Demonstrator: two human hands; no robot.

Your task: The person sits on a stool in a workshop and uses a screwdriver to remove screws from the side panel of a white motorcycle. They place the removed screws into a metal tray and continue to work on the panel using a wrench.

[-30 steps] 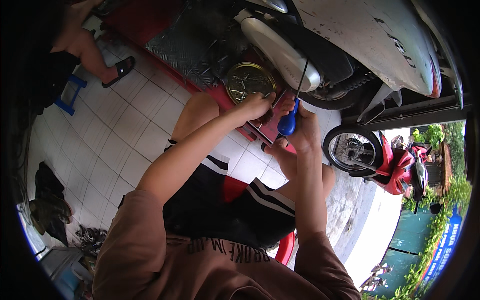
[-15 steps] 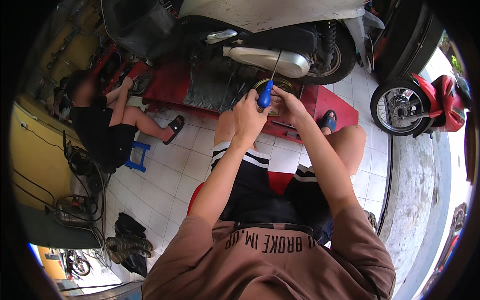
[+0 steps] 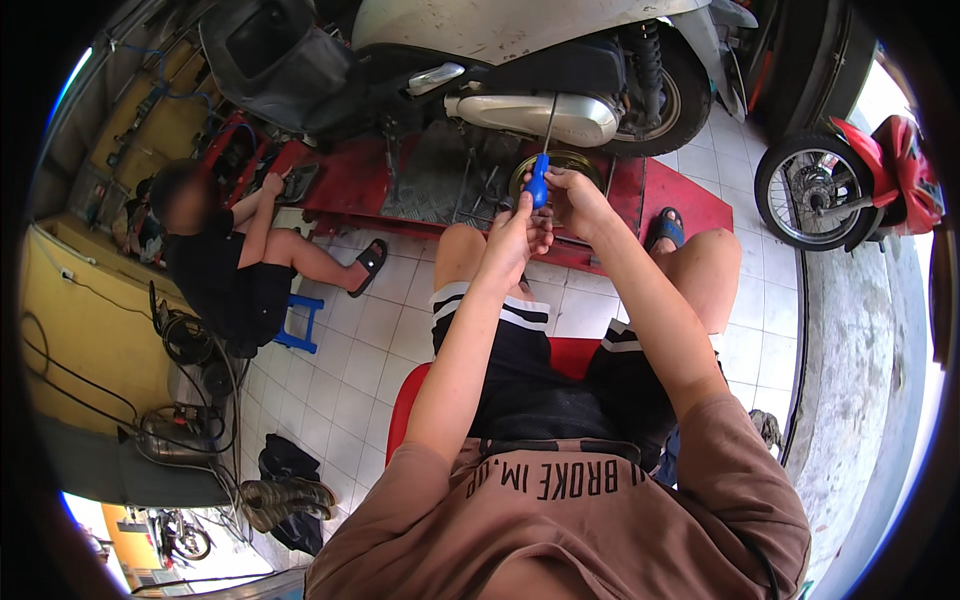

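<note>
My right hand (image 3: 575, 200) grips a blue-handled screwdriver (image 3: 538, 185), whose long shaft points up toward the silver side cover (image 3: 585, 122) of a scooter. Just below the handle is my left hand (image 3: 520, 240), its fingers loosely curled and its thumb close to the handle's lower end; what it holds, if anything, I cannot make out. Behind both hands, partly hidden, lies a round gold-coloured tray (image 3: 580, 160) on the red work stand (image 3: 680, 195). Some metal tools lie on the stand left of the tray.
A co-worker in dark clothes (image 3: 215, 260) sits on a blue stool (image 3: 300, 325) at left, hands up at the stand. A red motorbike (image 3: 890, 175) stands at right. Hoses and cables (image 3: 175, 330) run along the left wall; boots (image 3: 275, 500) lie on the tiled floor.
My view has turned from a slant to square on the scooter. My left hand moved from the tray to the screwdriver handle, then slipped slightly lower, its fingers loosening.
</note>
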